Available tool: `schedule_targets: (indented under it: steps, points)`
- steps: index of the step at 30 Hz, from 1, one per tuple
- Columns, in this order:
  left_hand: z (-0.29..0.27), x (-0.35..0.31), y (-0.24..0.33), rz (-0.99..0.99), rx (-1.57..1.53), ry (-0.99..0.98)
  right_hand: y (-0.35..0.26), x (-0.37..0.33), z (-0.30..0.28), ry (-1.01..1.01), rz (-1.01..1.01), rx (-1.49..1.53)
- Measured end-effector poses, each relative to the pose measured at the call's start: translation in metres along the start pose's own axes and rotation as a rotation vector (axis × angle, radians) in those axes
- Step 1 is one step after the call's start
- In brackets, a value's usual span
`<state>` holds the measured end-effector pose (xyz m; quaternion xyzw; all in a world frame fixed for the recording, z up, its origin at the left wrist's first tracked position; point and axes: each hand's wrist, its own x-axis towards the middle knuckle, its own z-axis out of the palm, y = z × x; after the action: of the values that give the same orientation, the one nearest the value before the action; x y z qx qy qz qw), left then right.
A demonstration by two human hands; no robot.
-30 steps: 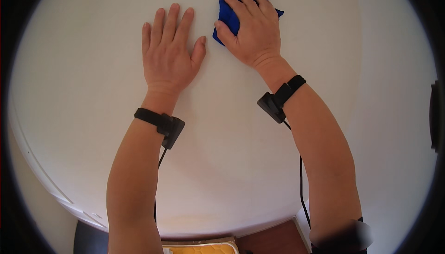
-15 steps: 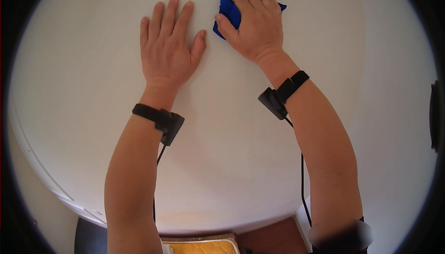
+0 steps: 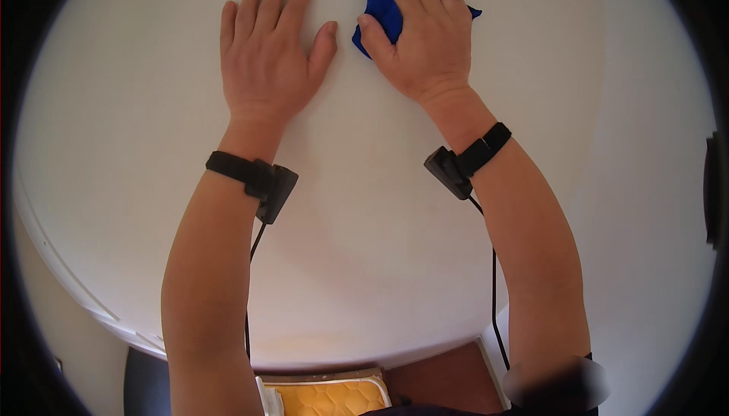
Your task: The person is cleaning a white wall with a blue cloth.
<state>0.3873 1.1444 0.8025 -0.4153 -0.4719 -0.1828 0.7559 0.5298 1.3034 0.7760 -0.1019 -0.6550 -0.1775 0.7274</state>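
Note:
My left hand (image 3: pixel 267 63) lies flat on a broad white surface (image 3: pixel 364 241), palm down with its fingers spread and nothing under them that I can see. To its right, my right hand (image 3: pixel 429 44) presses a crumpled blue cloth (image 3: pixel 385 15) against the same surface. Its fingers reach over the cloth, and the thumb rests on the cloth's left side. Part of the cloth is hidden beneath the palm and fingers. Each wrist wears a black strap with a small dark device, the left device (image 3: pixel 275 194) and the right device (image 3: pixel 448 173), each trailing a cable.
Beyond the near edge of the white surface, a yellow quilted pad with a white border (image 3: pixel 334 398) shows low in the view. Reddish-brown flooring (image 3: pixel 444 378) lies beside it. A dark object (image 3: pixel 146 382) stands at the lower left, and another dark shape (image 3: pixel 712 192) at the right rim.
My left hand has slid farther away across the surface. My right hand and the blue cloth have shifted slightly to the right. The view itself has moved a little.

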Motion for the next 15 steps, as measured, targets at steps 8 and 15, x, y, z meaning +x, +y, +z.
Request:
schedule_targets:
  steps: [8, 15]
  points:
    - [-0.008, 0.008, 0.011, 0.034, 0.005, 0.039, 0.001, -0.024, -0.02, 0.008, -0.028, -0.045]
    - [-0.017, 0.011, 0.026, -0.018, 0.05, -0.09, 0.008, -0.086, -0.022, 0.139, -0.073, 0.112]
